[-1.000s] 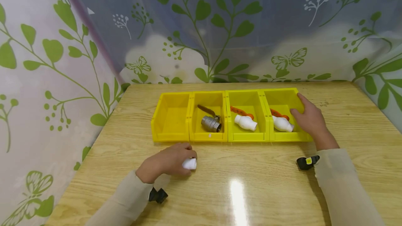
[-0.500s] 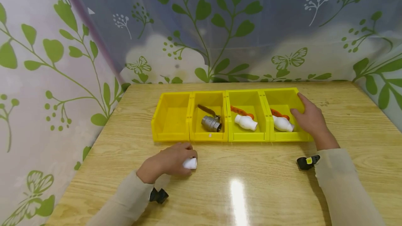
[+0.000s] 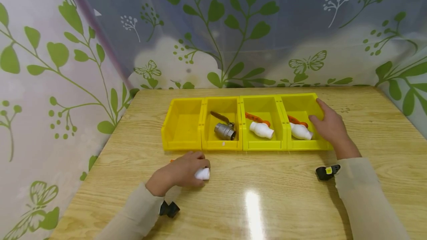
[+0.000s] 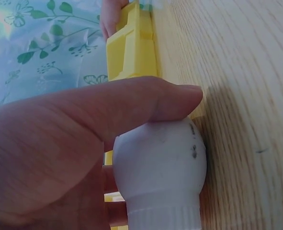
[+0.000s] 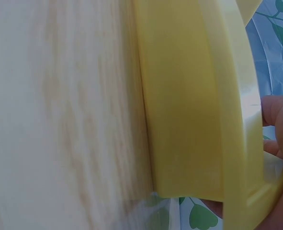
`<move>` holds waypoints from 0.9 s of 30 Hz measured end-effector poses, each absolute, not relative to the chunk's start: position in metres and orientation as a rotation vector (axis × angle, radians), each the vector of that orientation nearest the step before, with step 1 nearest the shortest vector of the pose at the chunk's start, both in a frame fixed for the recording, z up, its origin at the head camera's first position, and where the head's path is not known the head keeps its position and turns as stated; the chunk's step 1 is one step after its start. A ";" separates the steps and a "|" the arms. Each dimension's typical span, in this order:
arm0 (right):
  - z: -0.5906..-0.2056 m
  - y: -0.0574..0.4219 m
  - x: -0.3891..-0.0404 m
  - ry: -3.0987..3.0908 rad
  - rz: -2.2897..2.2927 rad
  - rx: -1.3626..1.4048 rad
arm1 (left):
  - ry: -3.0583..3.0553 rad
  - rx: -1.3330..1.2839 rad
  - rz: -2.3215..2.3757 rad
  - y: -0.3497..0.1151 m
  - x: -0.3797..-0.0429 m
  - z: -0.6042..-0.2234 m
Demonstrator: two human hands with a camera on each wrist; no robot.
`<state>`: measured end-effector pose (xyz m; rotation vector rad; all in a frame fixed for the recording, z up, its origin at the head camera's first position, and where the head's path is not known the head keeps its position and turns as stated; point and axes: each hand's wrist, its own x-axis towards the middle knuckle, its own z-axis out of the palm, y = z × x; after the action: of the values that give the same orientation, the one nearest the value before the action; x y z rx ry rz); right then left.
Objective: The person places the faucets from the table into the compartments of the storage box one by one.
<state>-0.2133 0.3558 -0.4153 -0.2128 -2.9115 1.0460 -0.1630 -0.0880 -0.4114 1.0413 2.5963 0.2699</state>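
Observation:
My left hand (image 3: 180,171) grips a white plastic ball valve (image 3: 202,173) on the table, just in front of the leftmost bin. Thumb and fingers are around its rounded body, as the left wrist view shows; a sliver of its orange handle pokes out behind the hand, the rest hidden. My right hand (image 3: 330,127) holds the right side wall of the rightmost yellow bin (image 3: 310,145), thumb inside and fingers outside. That bin contains a white valve (image 3: 301,132) with an orange handle. A similar white valve (image 3: 261,130) lies one bin to the left.
Four-sided yellow bins stand joined in a row. The second from left holds a metal ball valve (image 3: 225,131) with a brown lever; the leftmost bin (image 3: 184,125) has nothing visible inside. All rest on a wooden table (image 3: 227,195), with patterned curtains (image 3: 200,29) behind and left.
A bit of the orange handle has come into sight behind the left hand, which has barely shifted. The right hand stays on the bin wall.

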 end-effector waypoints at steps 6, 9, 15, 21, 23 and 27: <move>-0.414 0.356 -0.213 -2.916 1.046 -0.210 | 2.598 1.043 0.282 -0.089 -0.163 -0.412; -0.414 0.355 -0.213 -2.917 1.044 -0.203 | 2.599 1.044 0.284 -0.089 -0.163 -0.413; -0.413 0.356 -0.212 -2.921 1.039 -0.188 | 2.598 1.040 0.284 -0.089 -0.163 -0.413; -0.412 0.356 -0.211 -2.924 1.039 -0.184 | 2.597 1.034 0.286 -0.089 -0.163 -0.413; -0.412 0.356 -0.211 -2.923 1.038 -0.182 | 2.596 1.031 0.284 -0.089 -0.163 -0.413; -0.413 0.357 -0.212 -2.924 1.031 -0.176 | 2.594 1.027 0.281 -0.089 -0.163 -0.412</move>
<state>-0.2119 0.3566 -0.4126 -0.1761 -2.9237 1.0307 -0.1628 -0.0890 -0.4123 1.0269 2.5943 0.2810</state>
